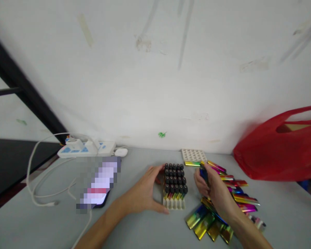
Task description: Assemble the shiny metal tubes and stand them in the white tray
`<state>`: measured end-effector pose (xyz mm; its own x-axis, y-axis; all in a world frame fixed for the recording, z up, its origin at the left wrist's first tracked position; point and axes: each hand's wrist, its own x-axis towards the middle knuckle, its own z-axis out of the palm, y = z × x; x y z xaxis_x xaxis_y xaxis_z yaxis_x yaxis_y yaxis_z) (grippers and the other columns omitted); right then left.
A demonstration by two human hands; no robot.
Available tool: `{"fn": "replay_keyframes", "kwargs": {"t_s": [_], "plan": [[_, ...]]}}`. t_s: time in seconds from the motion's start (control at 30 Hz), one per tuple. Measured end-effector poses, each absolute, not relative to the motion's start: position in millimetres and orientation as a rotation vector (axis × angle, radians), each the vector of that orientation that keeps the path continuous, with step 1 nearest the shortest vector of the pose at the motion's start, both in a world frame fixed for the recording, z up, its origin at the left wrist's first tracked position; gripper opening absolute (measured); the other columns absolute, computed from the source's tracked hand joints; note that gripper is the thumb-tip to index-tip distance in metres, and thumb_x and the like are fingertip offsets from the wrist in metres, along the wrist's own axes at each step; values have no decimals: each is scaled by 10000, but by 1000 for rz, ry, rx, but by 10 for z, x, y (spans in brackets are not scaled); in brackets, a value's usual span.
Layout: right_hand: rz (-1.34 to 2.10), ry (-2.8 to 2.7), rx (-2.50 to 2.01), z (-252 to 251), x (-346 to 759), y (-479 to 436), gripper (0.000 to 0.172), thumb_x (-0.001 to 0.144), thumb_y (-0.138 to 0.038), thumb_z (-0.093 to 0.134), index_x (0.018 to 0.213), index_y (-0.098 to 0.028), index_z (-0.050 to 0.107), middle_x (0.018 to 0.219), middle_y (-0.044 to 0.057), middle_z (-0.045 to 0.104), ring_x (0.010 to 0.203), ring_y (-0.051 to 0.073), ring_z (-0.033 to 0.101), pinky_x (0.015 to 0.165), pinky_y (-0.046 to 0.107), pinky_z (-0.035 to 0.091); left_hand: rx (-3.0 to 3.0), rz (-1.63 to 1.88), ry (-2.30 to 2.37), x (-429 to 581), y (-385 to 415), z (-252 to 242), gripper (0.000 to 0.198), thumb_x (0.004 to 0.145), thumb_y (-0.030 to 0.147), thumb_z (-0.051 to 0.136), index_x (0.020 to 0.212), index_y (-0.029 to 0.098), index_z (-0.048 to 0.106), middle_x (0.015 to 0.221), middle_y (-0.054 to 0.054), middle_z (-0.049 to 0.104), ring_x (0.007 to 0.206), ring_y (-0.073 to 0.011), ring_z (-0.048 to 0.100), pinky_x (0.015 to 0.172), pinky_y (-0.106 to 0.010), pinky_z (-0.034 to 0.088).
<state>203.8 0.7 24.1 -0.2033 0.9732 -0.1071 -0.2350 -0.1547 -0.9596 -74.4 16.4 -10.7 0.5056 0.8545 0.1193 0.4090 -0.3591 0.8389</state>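
My left hand [142,193] is beside a pale slotted tray [175,204], its thumb stretched along the front corner and its fingers at the back left; whether it presses on the tray I cannot tell. Rows of black-topped pieces [175,180] stand upright in that tray, with shiny coloured lower parts showing at the front. The tray's front slots hold nothing. To the right, my right hand [212,183] is closed around a slim dark piece with a yellowish end [203,173], mostly hidden by the fingers. Shiny metallic-coloured flat pieces [204,224] lie beneath and around this hand.
A second pale tray [194,155] lies against the wall. At the right is a red bag [277,148]. On the left are a phone [101,186] with a blurred screen, a white power strip [88,148], a small white case [121,152] and looping white cables [32,169].
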Motion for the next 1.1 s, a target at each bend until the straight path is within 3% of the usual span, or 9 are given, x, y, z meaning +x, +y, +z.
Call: {"fn": "replay_keyframes", "kwargs": {"t_s": [0.3, 0.63, 0.87, 1.1], "plan": [[1697, -969, -1008, 206, 1974, -25, 655, 968, -744, 587, 603, -265, 329, 563, -100, 172, 501, 105, 102, 464, 296, 111, 1958, 729, 1024, -742, 159, -107, 1383, 541, 525, 1102, 1682, 237, 375, 1554, -189, 541, 1280, -403, 621, 1118, -534, 542], [1657, -989, -999, 185, 1932, -50, 602, 957, -705, 582, 601, -260, 387, 535, -108, 197, 472, 90, 113, 437, 264, 104, 1966, 752, 1014, -743, 159, -105, 1358, 560, 520, 1096, 1685, 256, 383, 1571, -185, 539, 1291, -406, 620, 1117, -541, 544], [1671, -954, -1046, 198, 1957, -3, 675, 913, -798, 619, 587, -257, 381, 534, -112, 191, 469, 82, 98, 417, 251, 71, 1965, 741, 1016, -744, 155, -103, 1355, 575, 499, 1093, 1690, 254, 365, 1553, -186, 541, 1276, -404, 624, 1112, -537, 545], [1644, -958, -1072, 154, 1950, 26, 672, 915, -840, 607, 643, -240, 475, 532, -106, 259, 442, 74, 128, 401, 227, 124, 1978, 742, 1013, -742, 162, -101, 1360, 566, 497, 1097, 1683, 233, 368, 1559, -194, 536, 1298, -404, 611, 1129, -531, 533]]}}
